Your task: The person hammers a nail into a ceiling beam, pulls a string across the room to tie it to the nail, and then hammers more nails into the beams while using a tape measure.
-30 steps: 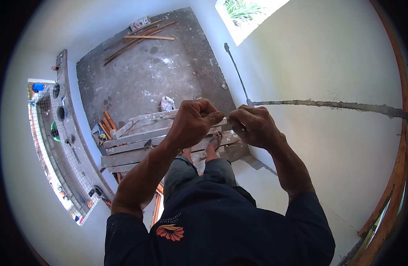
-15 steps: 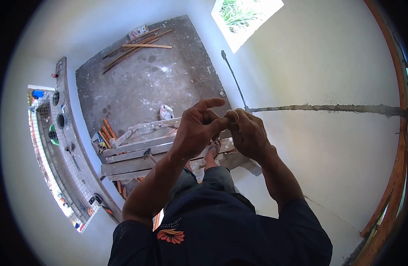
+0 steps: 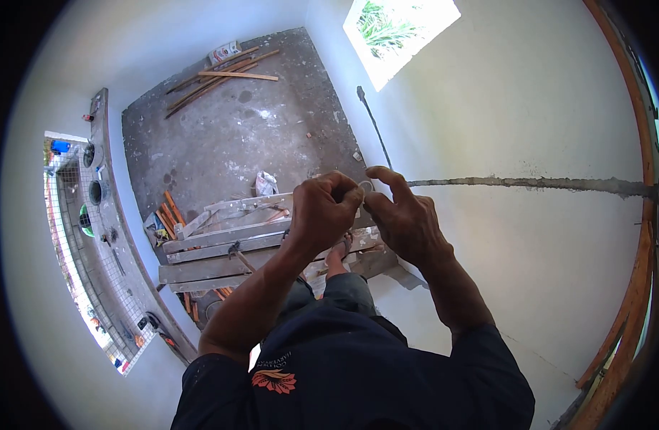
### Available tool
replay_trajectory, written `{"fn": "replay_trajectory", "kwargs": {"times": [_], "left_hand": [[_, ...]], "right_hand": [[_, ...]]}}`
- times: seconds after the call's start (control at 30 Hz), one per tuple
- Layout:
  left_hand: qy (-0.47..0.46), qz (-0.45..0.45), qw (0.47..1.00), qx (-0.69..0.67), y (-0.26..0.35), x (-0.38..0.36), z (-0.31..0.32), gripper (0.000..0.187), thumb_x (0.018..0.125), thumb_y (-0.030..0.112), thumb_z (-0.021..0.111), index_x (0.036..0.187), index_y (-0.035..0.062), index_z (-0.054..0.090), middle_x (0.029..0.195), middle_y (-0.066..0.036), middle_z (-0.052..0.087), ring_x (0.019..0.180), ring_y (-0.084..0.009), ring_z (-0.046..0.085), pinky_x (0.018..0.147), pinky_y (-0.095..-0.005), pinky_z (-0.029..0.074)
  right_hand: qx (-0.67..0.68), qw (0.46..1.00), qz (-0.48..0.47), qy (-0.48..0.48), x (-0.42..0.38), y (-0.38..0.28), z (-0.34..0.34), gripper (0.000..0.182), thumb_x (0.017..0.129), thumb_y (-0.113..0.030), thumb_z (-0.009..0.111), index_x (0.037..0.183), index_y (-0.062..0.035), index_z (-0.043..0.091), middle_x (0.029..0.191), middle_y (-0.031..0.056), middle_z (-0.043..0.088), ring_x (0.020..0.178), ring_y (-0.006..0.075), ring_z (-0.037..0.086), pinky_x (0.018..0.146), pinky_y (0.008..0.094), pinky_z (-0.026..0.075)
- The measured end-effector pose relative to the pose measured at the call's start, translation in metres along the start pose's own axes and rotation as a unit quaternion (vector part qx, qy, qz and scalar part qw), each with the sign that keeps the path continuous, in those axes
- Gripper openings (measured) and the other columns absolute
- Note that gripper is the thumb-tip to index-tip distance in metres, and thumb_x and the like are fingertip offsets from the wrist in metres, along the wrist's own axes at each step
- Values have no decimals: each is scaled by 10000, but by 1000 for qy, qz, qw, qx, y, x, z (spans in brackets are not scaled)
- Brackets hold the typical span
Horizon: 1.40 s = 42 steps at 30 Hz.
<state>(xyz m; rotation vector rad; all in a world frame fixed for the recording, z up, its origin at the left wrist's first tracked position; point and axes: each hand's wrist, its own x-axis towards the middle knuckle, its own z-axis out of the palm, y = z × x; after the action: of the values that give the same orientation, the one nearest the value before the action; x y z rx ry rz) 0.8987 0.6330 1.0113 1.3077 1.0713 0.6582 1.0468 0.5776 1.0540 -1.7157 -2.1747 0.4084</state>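
In front of my chest both hands are raised and close together. My left hand [image 3: 324, 211] is closed in a pinch, its thumb and forefinger at a thin pale loop [image 3: 367, 185] that looks like string or wire. Facing it, my right hand [image 3: 408, 223] has its forefinger stretched up and its thumb and other fingers curled in at the loop's lower side. The loop's exact kind is too small to tell. Beneath the hands, a hammer [image 3: 235, 250] with a wooden handle lies on the plank platform [image 3: 200, 272].
I stand on the planks, my foot [image 3: 338, 251] showing below. The pale wall [image 3: 530, 129] at right has a rough cement-filled groove [image 3: 501, 183]. Wooden strips [image 3: 222, 79] and a white sack [image 3: 266, 183] lie on the concrete floor. A mesh-covered opening [image 3: 86, 236] is at left.
My left forefinger has folded down into a pinch, while my right forefinger has lifted and straightened. The hands have drawn slightly apart, and the pale loop shows between them.
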Motion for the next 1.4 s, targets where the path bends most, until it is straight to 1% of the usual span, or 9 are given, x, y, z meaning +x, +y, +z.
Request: {"fn": "replay_trajectory", "kwargs": {"times": [0.27, 0.47, 0.57, 0.77, 0.87, 0.97, 1.07, 1.17, 1.4], "left_hand": [[-120, 173, 969, 127, -1, 0, -17, 36, 809, 12, 591, 824, -18, 605, 770, -129, 646, 702, -195, 639, 644, -315, 496], [-60, 265, 962, 16, -11, -3, 0, 54, 848, 1, 557, 801, -13, 533, 796, -126, 621, 705, -224, 626, 656, -323, 501], [-54, 244, 967, 48, -14, -5, 2, 80, 843, 8, 563, 777, -14, 522, 769, -129, 615, 683, -208, 620, 616, -315, 492], [-7, 203, 971, 122, -9, -6, 8, 81, 825, 19, 574, 767, -13, 528, 685, -135, 603, 613, -200, 614, 554, -323, 465], [-27, 193, 969, 154, -4, -5, 7, 59, 822, 22, 578, 786, -16, 550, 693, -141, 618, 626, -220, 634, 562, -323, 475], [-58, 147, 983, 90, -1, -5, 3, 41, 815, 12, 594, 821, -21, 570, 739, -156, 640, 663, -238, 655, 580, -306, 491], [-59, 149, 986, 53, 1, -6, 1, 46, 802, 25, 611, 820, -4, 581, 802, -178, 640, 751, -292, 658, 636, -349, 515], [-17, 322, 940, 115, -1, -1, 1, 42, 797, -6, 627, 817, -26, 596, 783, -168, 651, 699, -245, 665, 599, -295, 512], [-51, 223, 963, 140, 14, -4, -3, 41, 795, 17, 597, 804, -19, 615, 782, -165, 641, 711, -294, 646, 628, -333, 503]], "right_hand": [[294, 950, 96, 34, -9, 26, 32, 73, 807, -24, 608, 871, -39, 576, 712, 76, 616, 584, 165, 613, 500, 285, 462], [736, 601, 300, 78, -14, 11, 43, 67, 869, -42, 566, 803, -55, 566, 613, 8, 554, 428, 24, 380, 393, 185, 289], [692, 630, 336, 104, -14, 6, 40, 31, 851, -26, 568, 827, -36, 585, 620, 12, 564, 440, 16, 391, 393, 181, 290], [351, 890, 259, 133, -23, 4, 40, 73, 821, -39, 599, 879, -1, 622, 642, 12, 590, 528, 66, 514, 502, 217, 421], [272, 929, 214, 130, -20, 3, 33, 60, 816, -30, 590, 849, 14, 615, 684, 9, 609, 586, 88, 557, 578, 238, 461], [264, 945, 134, 143, -21, 14, 40, 58, 853, -41, 552, 846, 1, 592, 665, -3, 571, 517, 64, 499, 504, 216, 424], [617, 722, 304, 73, -21, 10, 39, 81, 895, -61, 502, 860, -18, 561, 630, -16, 510, 457, 36, 414, 433, 197, 359], [702, 633, 313, 89, -18, 4, 38, 98, 921, -80, 469, 882, -28, 542, 599, -31, 454, 417, 16, 331, 381, 188, 286], [377, 889, 222, 133, -15, 5, 36, 115, 902, -86, 499, 849, -13, 570, 692, -8, 546, 637, 56, 493, 587, 212, 420]]}}
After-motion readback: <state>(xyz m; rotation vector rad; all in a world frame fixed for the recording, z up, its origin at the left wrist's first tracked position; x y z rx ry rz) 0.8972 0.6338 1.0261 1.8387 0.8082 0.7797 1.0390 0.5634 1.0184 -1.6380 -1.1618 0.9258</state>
